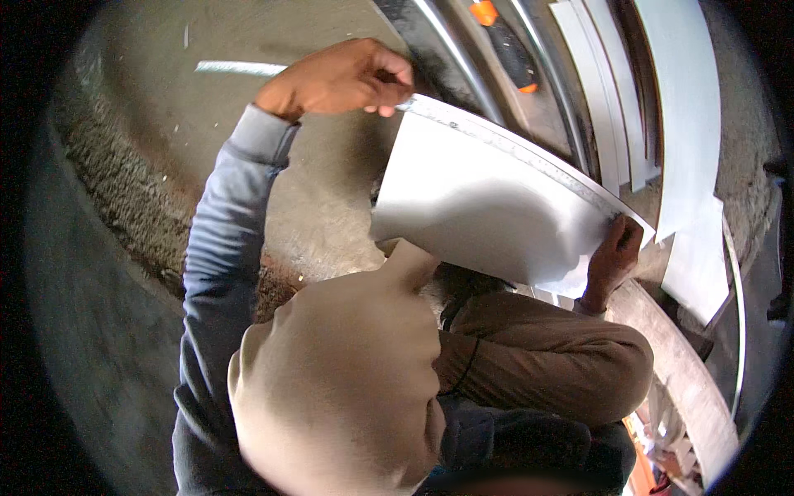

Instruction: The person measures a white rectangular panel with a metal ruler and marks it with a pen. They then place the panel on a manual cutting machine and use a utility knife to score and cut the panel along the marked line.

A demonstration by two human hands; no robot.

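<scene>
A white rectangular sheet (pixel 488 194) lies tilted in front of me, above my bent knee. Along its far edge runs a pale flat measuring strip (pixel 529 155) with fine marks. My left hand (pixel 347 78) is closed on that strip at the sheet's far left corner. A pale length of strip also shows beyond my left wrist; whether it is the same piece is hidden by the hand. At the sheet's right end my right hand (pixel 614 258) grips the edge with bent fingers, close to the strip's other end.
Shiny metal tubes (pixel 463 62) lie beyond the sheet, with an orange and black tool handle (pixel 509 50) between them. Long white strips (pixel 682 107) are stacked at the right. A pale board (pixel 682 376) lies beside my knee. Rough concrete floor (pixel 165 124) spreads to the left.
</scene>
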